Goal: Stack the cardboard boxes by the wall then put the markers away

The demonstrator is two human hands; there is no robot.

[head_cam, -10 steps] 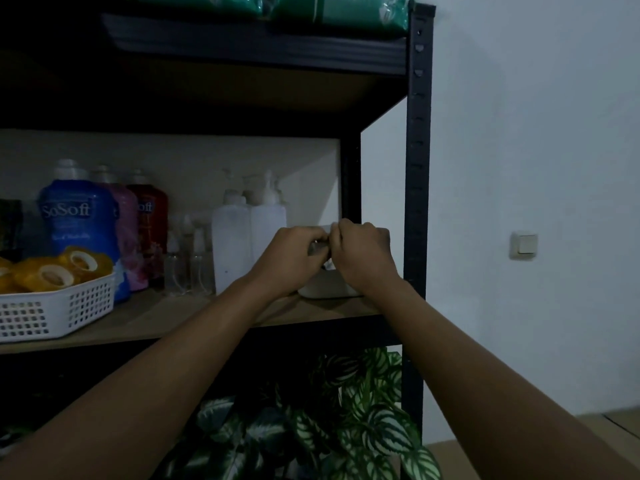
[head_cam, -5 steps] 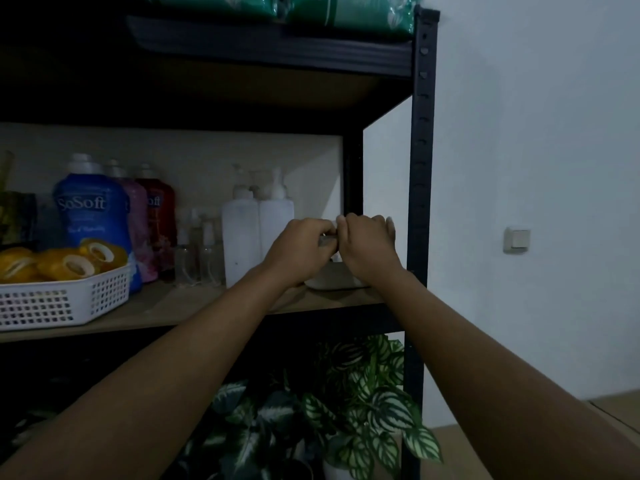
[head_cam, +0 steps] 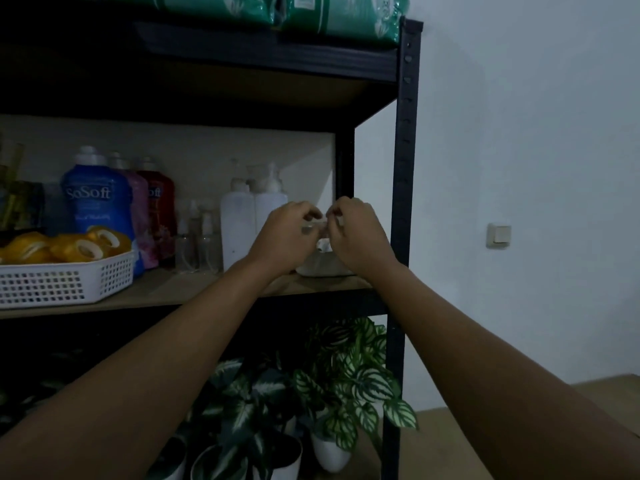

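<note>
Reaching into a dim storage shelf (head_cam: pixel 194 292), a person works both hands over a small pale container (head_cam: pixel 323 263) that sits on the wooden board at its right end, just beside the black upright post (head_cam: pixel 401 202). The left hand (head_cam: pixel 287 237) and the right hand (head_cam: pixel 356 235) meet above the container, fingers curled and pinching something small and clear between them; whether that is a lid, a wrapper or a marker is too blurred to tell. No marker shows plainly, and no cardboard boxes are in view, so the markers are presumably in or at this container. Markers would likely be light, stiff and smooth, best taken round the barrel rather than by the cap, which may pull off. The container looks like thin plastic, light enough to slide if nudged, so steadying its wall with one hand seems wise. White pump bottles (head_cam: pixel 252 220) stand just to its left and could tip if an elbow strays. A white basket (head_cam: pixel 65 282) of yellow tape rolls (head_cam: pixel 79 245) sits well apart at the far left, with potted plants (head_cam: pixel 332 393) below.
</note>
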